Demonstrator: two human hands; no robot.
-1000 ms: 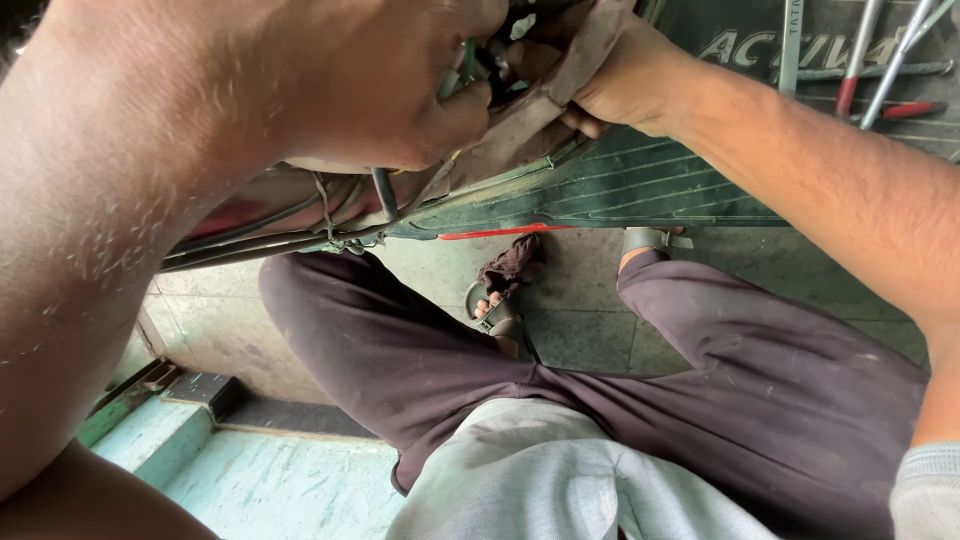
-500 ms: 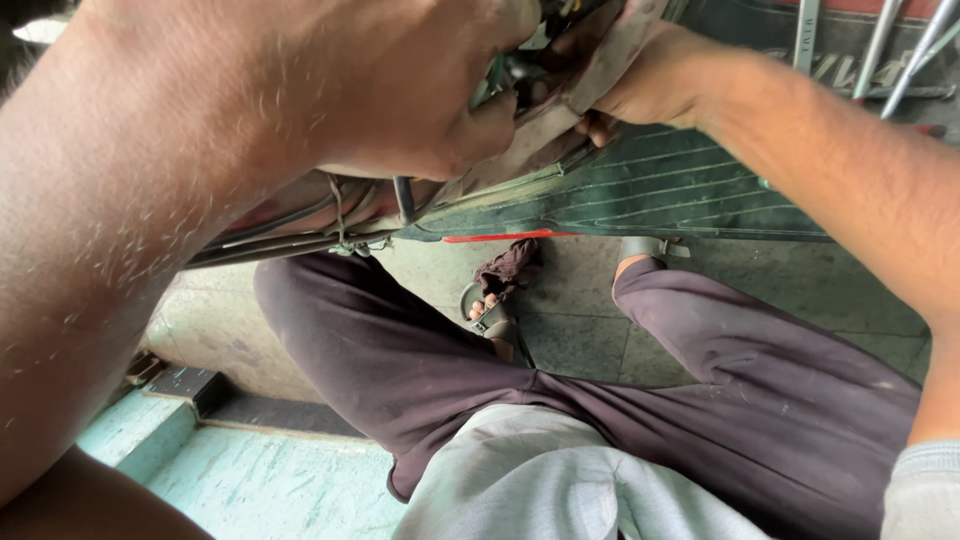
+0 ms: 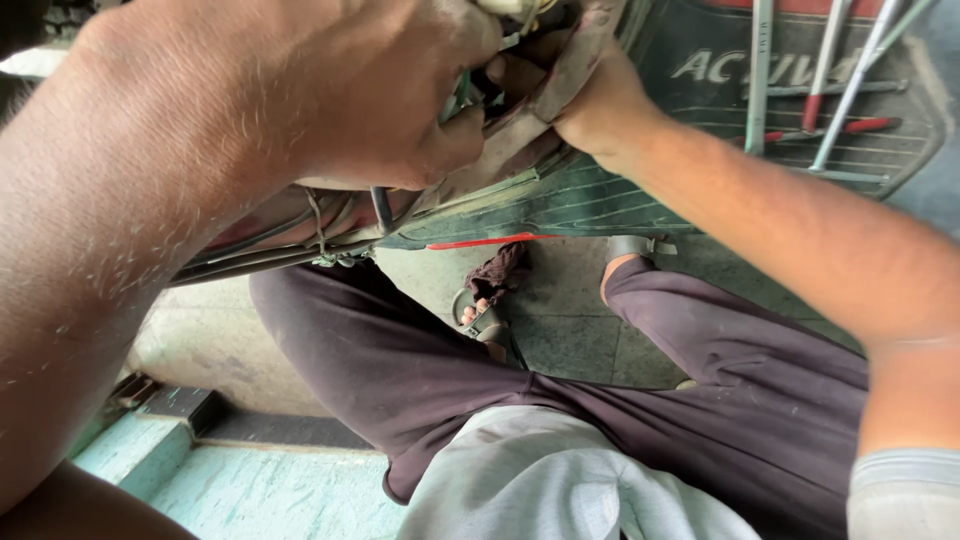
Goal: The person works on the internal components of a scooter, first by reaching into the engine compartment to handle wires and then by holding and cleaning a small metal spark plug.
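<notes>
Black cables (image 3: 380, 205) and wiring beneath the scooter's front panel (image 3: 560, 75) are being worked. Left hand (image 3: 350, 100) clenches around the wires; right hand (image 3: 595, 105) grips the panel edge. Freeing them likely needs steady pulling.

Beside the right hand (image 3: 600, 100) lies a ribbed rubber floor mat (image 3: 640, 195), matt and dusty. Past that hand lie slim metal tools (image 3: 760, 70), dull grey and smooth, some with red plastic grips. Under the left hand (image 3: 370, 90) run thin cables (image 3: 290, 235) in dark, slightly glossy plastic sheathing. Below both hands, the trousers (image 3: 400, 370) are soft, matt purple cloth, and the concrete floor (image 3: 560, 300) looks rough and stained.
</notes>
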